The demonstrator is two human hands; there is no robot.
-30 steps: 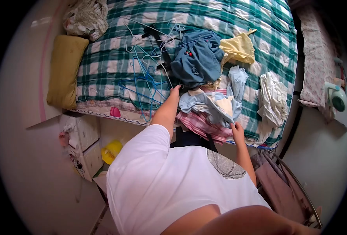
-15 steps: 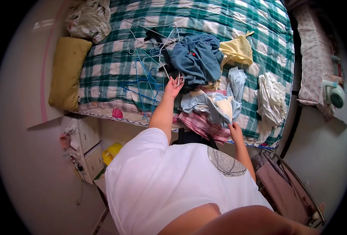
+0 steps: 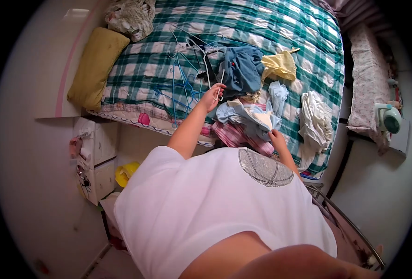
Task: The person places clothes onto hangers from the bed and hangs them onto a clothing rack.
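My left hand [image 3: 211, 98] is closed around a white clothes hanger [image 3: 208, 65], near the bed's front edge. With closed fingers, my right hand [image 3: 275, 137] grips the edge of a light blue garment [image 3: 250, 122] that has a cream patch. Under that garment lies a pink striped cloth [image 3: 236, 136]. Just beyond my left hand is a dark blue garment [image 3: 241, 69], with a yellow garment [image 3: 280, 64] to its right. Several blue hangers [image 3: 180, 88] lie tangled to the left of my left hand.
A green checked quilt [image 3: 136, 74] covers the bed. White clothing [image 3: 315, 121] lies at the right, a mustard pillow [image 3: 96, 67] at the left. White drawers [image 3: 104, 144] and a yellow container [image 3: 126, 174] stand left of me. A pale green fan [image 3: 388, 118] is at the far right.
My left hand has lifted the white hanger slightly, which now stands more upright in it. My right hand stays on the light blue garment. The whole view has shifted and turned a little.
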